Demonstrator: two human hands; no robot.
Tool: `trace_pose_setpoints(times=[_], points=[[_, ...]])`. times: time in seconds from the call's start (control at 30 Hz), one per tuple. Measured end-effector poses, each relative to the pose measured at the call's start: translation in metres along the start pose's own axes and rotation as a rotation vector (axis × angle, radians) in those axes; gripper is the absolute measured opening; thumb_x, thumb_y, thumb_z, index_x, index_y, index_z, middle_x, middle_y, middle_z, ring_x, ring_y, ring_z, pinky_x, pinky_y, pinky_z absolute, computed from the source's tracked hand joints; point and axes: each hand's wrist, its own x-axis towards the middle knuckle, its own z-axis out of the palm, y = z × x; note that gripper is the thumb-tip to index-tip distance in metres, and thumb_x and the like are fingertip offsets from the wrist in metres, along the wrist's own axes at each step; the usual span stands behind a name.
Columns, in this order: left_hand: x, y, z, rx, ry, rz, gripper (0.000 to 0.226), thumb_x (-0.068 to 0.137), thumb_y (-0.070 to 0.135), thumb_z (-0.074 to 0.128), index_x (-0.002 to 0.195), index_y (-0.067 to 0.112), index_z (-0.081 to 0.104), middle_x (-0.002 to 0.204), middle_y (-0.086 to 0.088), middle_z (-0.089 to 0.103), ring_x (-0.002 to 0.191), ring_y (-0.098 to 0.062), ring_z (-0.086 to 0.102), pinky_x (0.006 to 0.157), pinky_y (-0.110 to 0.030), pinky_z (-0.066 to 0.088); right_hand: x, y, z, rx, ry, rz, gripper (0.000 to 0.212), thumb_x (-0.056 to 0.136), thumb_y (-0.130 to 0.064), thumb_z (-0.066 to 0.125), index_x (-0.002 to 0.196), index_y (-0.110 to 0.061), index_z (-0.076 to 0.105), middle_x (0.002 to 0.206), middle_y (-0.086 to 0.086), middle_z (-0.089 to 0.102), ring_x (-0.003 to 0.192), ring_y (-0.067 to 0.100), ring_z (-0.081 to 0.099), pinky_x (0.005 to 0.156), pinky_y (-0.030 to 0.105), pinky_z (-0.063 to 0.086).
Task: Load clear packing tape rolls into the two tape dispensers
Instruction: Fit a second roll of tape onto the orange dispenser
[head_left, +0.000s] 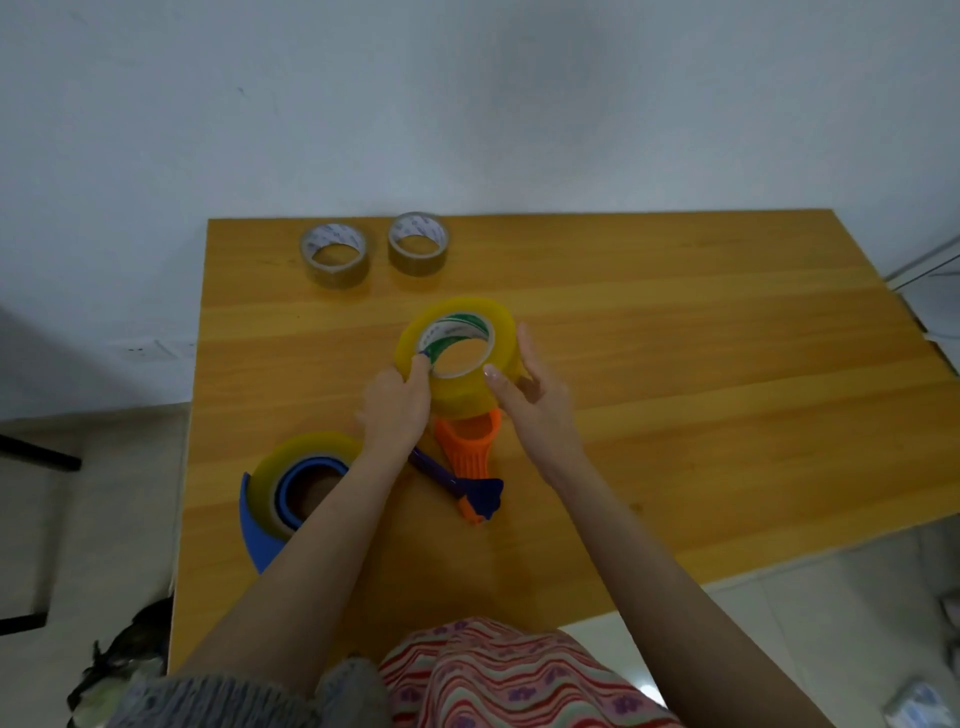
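Observation:
A thick yellowish clear tape roll (457, 387) with a white and green core is held tilted above the wooden table (675, 374). My left hand (397, 408) grips its left rim, thumb hooked inside the core. My right hand (535, 389) cups its right side, thumb on the rim. Under the roll lies the orange dispenser (470, 441), its handle crossing a dark blue handle (447, 475) toward me. At the table's left edge the blue dispenser (257, 512) carries a second clear roll (298, 457).
Two thinner brownish tape rolls (335, 254) (418, 243) lie flat at the back of the table near the white wall. A dark chair frame (36, 457) stands left of the table. The table's front edge is close to my lap.

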Motion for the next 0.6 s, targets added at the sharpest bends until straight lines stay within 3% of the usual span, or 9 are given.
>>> trace_pose_setpoints(times=[0.07, 0.13, 0.23, 0.33, 0.5, 0.6], points=[[0.001, 0.001, 0.003, -0.025, 0.013, -0.020, 0.073, 0.080, 0.060, 0.030, 0.085, -0.007, 0.060, 0.070, -0.020, 0.052, 0.083, -0.048, 0.057, 0.080, -0.057, 0.047, 0.001, -0.004, 0.002, 0.003, 0.077, -0.048, 0.062, 0.089, -0.036, 0.063, 0.144, -0.022, 0.039, 0.153, -0.003, 0.035, 0.142, 0.011, 0.033, 0.109, 0.045, 0.041], [0.001, 0.003, 0.000, -0.072, 0.004, -0.037, 0.069, 0.081, 0.059, 0.031, 0.083, -0.003, 0.060, 0.063, -0.011, 0.048, 0.067, -0.037, 0.049, 0.071, -0.053, 0.045, 0.004, -0.008, 0.000, 0.134, 0.142, -0.032, 0.045, 0.090, -0.023, 0.063, 0.133, -0.014, 0.054, 0.146, 0.002, 0.046, 0.133, 0.010, 0.045, 0.102, 0.048, 0.048], [-0.002, 0.006, 0.001, -0.178, -0.010, -0.116, 0.058, 0.086, 0.054, 0.035, 0.086, 0.002, 0.062, 0.061, -0.001, 0.043, 0.059, -0.022, 0.042, 0.065, -0.041, 0.037, 0.004, -0.013, 0.000, 0.204, 0.212, -0.060, 0.029, 0.089, -0.009, 0.064, 0.117, -0.005, 0.065, 0.134, 0.010, 0.058, 0.118, 0.002, 0.056, 0.094, 0.048, 0.053], [-0.006, 0.009, 0.006, -0.228, -0.020, -0.164, 0.044, 0.092, 0.048, 0.036, 0.069, 0.016, 0.055, 0.066, -0.002, 0.051, 0.061, -0.019, 0.047, 0.062, -0.035, 0.037, 0.005, -0.018, 0.004, 0.193, 0.264, -0.078, 0.022, 0.087, -0.012, 0.067, 0.108, -0.010, 0.071, 0.128, 0.005, 0.063, 0.119, 0.009, 0.058, 0.093, 0.048, 0.053], [-0.005, 0.006, 0.006, -0.226, -0.032, -0.168, 0.049, 0.091, 0.051, 0.034, 0.087, 0.009, 0.059, 0.066, -0.001, 0.049, 0.059, -0.017, 0.044, 0.057, -0.031, 0.033, 0.011, -0.024, 0.001, 0.172, 0.280, -0.059, 0.014, 0.085, -0.014, 0.069, 0.090, -0.026, 0.074, 0.117, 0.000, 0.068, 0.113, 0.014, 0.062, 0.091, 0.048, 0.054], [-0.006, 0.008, 0.005, -0.224, -0.037, -0.153, 0.045, 0.092, 0.049, 0.035, 0.082, 0.011, 0.056, 0.067, -0.001, 0.048, 0.058, -0.016, 0.044, 0.053, -0.030, 0.032, 0.013, -0.026, 0.002, 0.169, 0.295, -0.049, 0.013, 0.086, -0.016, 0.068, 0.082, -0.029, 0.070, 0.109, -0.006, 0.069, 0.104, 0.013, 0.064, 0.086, 0.039, 0.057]])
